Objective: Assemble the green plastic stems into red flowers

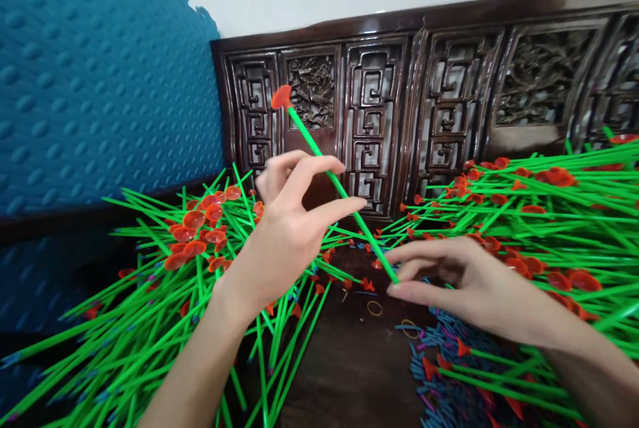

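Observation:
A thin green stick with a red suction cup (372,239) slants across the middle, its cup up at the left. My right hand (449,288) pinches the stick's lower end between thumb and fingertips. Higher up, my left hand (294,215) has its thumb and index finger apart, both crossing in front of the shaft; whether they touch it I cannot tell. Below my right hand lies a heap of small blue and purple tube pieces (439,361).
Piles of similar cupped green sticks lie at left (150,321) and right (574,215). Rubber bands (374,309) lie on the dark wooden surface (349,375). Behind stands a carved wooden backrest (419,102); a blue bumpy mat (110,82) rises at left.

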`<act>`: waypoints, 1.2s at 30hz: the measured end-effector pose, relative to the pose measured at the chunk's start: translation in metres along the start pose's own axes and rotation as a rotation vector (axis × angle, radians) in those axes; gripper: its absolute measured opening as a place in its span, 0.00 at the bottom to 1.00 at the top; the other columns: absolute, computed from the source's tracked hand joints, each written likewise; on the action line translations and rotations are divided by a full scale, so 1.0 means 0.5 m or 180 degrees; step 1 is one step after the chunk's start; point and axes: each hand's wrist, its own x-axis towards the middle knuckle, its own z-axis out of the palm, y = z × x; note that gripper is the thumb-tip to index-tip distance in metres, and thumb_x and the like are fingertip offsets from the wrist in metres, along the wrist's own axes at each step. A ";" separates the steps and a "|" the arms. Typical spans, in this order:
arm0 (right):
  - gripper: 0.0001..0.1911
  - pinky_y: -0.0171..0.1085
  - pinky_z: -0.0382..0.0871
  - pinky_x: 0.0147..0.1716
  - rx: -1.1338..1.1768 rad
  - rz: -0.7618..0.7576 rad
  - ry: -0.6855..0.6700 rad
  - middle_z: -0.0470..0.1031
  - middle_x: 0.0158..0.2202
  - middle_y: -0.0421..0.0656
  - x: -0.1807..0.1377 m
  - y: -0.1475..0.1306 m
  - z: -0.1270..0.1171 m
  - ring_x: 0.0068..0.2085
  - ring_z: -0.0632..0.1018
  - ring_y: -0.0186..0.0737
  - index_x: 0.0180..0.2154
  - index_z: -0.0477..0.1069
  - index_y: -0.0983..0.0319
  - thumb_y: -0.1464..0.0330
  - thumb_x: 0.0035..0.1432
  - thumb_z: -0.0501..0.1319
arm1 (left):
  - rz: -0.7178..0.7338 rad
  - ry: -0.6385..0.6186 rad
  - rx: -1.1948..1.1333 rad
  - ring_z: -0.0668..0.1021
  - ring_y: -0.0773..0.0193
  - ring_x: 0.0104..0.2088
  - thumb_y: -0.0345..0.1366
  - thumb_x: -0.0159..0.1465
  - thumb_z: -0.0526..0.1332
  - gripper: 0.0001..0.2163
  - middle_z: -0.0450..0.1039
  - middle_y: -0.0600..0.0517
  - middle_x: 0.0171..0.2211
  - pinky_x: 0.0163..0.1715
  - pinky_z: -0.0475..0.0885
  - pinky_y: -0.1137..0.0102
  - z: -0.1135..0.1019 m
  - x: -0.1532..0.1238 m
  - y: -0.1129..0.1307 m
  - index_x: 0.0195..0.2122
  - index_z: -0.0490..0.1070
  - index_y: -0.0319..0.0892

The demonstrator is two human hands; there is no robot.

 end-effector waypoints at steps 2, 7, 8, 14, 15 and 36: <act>0.08 0.33 0.70 0.30 -0.0090 0.0018 -0.0362 0.77 0.27 0.38 0.014 0.011 0.032 0.30 0.76 0.35 0.33 0.76 0.61 0.62 0.58 0.65 | -0.0102 0.0108 -0.0450 0.71 0.58 0.55 0.25 0.70 0.54 0.15 0.65 0.48 0.55 0.53 0.73 0.56 0.004 0.001 0.007 0.49 0.74 0.51; 0.07 0.32 0.62 0.24 -0.0652 0.0085 -0.0823 0.69 0.21 0.36 0.040 0.060 0.103 0.24 0.70 0.31 0.25 0.67 0.62 0.71 0.53 0.62 | -0.0929 0.0405 -0.1704 0.78 0.66 0.44 0.31 0.68 0.61 0.13 0.65 0.49 0.48 0.34 0.80 0.76 0.018 0.003 0.021 0.52 0.65 0.47; 0.07 0.32 0.62 0.24 -0.0738 0.0119 -0.0891 0.69 0.21 0.36 0.042 0.071 0.112 0.24 0.70 0.31 0.24 0.67 0.62 0.71 0.52 0.62 | -0.1100 0.0309 -0.1995 0.78 0.67 0.41 0.32 0.67 0.62 0.18 0.65 0.49 0.48 0.31 0.80 0.78 0.020 0.004 0.024 0.56 0.61 0.48; 0.09 0.33 0.63 0.27 -0.1510 0.0589 -0.1256 0.69 0.27 0.39 0.049 0.122 0.136 0.30 0.71 0.36 0.28 0.70 0.63 0.68 0.47 0.69 | -0.0926 -0.0709 -0.2137 0.77 0.71 0.34 0.31 0.67 0.61 0.17 0.70 0.49 0.44 0.29 0.78 0.79 0.029 0.001 0.028 0.58 0.70 0.43; 0.10 0.33 0.63 0.27 -0.1630 0.0675 -0.1290 0.69 0.28 0.39 0.050 0.126 0.139 0.29 0.71 0.35 0.28 0.71 0.63 0.68 0.47 0.70 | -0.0772 -0.0826 -0.2007 0.77 0.71 0.34 0.30 0.68 0.61 0.14 0.72 0.50 0.43 0.30 0.77 0.77 0.032 0.000 0.027 0.54 0.74 0.42; 0.05 0.35 0.64 0.30 -0.1055 0.0604 -0.1242 0.67 0.26 0.37 0.051 0.127 0.129 0.27 0.70 0.33 0.31 0.68 0.62 0.70 0.58 0.63 | -0.0234 -0.1063 -0.1919 0.74 0.71 0.26 0.31 0.66 0.63 0.09 0.78 0.53 0.30 0.30 0.69 0.73 0.050 -0.004 0.030 0.46 0.79 0.42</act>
